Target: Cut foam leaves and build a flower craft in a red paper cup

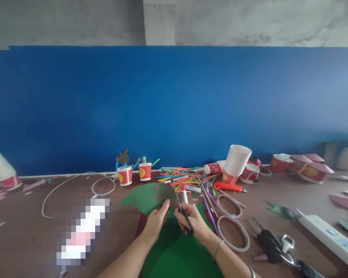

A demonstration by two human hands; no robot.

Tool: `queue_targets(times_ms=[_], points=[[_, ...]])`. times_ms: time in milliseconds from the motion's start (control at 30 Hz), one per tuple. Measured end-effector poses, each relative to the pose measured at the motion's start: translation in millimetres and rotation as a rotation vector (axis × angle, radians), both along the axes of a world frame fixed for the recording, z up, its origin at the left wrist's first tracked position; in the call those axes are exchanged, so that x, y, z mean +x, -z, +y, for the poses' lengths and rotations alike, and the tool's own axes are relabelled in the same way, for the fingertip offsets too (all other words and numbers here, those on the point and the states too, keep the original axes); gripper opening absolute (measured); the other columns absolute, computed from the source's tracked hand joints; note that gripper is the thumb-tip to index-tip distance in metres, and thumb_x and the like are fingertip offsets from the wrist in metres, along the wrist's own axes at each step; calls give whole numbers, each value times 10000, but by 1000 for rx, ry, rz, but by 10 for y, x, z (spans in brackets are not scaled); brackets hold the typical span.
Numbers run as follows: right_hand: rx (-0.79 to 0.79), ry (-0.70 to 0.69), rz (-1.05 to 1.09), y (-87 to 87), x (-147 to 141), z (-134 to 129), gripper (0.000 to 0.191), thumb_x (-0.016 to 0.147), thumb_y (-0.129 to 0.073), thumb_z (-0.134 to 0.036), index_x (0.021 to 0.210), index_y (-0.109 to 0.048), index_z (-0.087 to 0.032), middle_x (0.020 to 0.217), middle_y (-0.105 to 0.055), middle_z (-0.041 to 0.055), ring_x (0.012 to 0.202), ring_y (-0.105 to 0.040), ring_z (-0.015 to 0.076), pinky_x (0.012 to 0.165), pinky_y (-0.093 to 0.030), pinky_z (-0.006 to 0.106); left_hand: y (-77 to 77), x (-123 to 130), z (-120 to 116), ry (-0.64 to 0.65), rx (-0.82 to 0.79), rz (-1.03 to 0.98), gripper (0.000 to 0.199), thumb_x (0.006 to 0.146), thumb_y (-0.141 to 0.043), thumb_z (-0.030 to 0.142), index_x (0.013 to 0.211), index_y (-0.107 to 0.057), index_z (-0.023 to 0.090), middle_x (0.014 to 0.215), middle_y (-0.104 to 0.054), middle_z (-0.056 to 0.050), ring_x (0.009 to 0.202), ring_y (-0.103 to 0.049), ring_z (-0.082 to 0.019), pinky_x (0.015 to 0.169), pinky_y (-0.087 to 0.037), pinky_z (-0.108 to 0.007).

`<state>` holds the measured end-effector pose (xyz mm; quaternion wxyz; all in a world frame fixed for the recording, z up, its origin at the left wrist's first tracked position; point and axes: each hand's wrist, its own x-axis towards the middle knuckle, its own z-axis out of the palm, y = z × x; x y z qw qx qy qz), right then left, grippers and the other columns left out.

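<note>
My left hand [158, 220] grips a sheet of green paper [145, 195] by its lower edge, thumb on top. Small reddish round outlines show on the paper near the thumb. Black-handled scissors [186, 221] are in my right hand [193, 224], fingers wrapped round the handles. Their blades point up and to the left, at the right edge of the paper. More green paper [176, 255] lies on the table below both hands.
Behind my hands lie colourful sticks [176, 176], with an orange cutter [228, 187] and stacked paper cups [238, 162] to their right. Tape rolls [233, 233], keys [269, 245] and a power strip [330, 235] are at the right. Two decorated cups [125, 176] stand back left.
</note>
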<state>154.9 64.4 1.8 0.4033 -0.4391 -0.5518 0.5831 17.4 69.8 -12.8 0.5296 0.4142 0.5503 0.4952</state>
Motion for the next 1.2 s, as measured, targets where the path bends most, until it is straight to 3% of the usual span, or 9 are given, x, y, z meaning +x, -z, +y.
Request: queue_targets(times_ms=[267, 467, 633, 1000, 1200], points=[[-2, -5, -17, 30, 18, 7, 291, 678, -654, -410, 693, -506, -159, 360, -437, -91, 280, -336, 32, 284, -256, 137, 47, -10, 50, -34, 46, -51, 465, 648, -624, 556, 416, -474, 181, 411, -416, 29, 455, -367, -109, 495, -275, -252], [-15, -13, -26, 38, 13, 12, 304, 669, -654, -422, 713, -515, -156, 360, -443, -89, 283, -354, 41, 284, -267, 140, -28, -4, 60, -73, 91, -78, 511, 675, -598, 551, 355, -437, 187, 365, -390, 27, 415, -360, -101, 468, -259, -252], [-14, -5, 17, 51, 15, 6, 330, 650, -666, -439, 751, -519, -162, 413, -490, -76, 347, -426, 63, 334, -356, 157, -59, -4, 29, 4, 58, -102, 493, 666, -615, 532, 374, -404, 194, 389, -379, 38, 431, -350, -100, 487, -261, -251], [-25, -8, -30, 12, 26, 16, 318, 661, -666, -433, 699, -512, -158, 368, -443, -88, 293, -345, 40, 290, -265, 144, -27, -29, 64, -24, 60, -57, 510, 650, -615, 551, 345, -427, 188, 355, -381, 26, 400, -348, -99, 461, -255, -248], [-4, -39, -60, 21, 53, 33, 297, 679, -645, -422, 691, -520, -153, 352, -424, -91, 282, -338, 37, 281, -251, 140, -21, -24, 85, -19, 142, -94, 534, 653, -628, 525, 330, -385, 176, 330, -367, 36, 363, -335, -70, 422, -243, -218]])
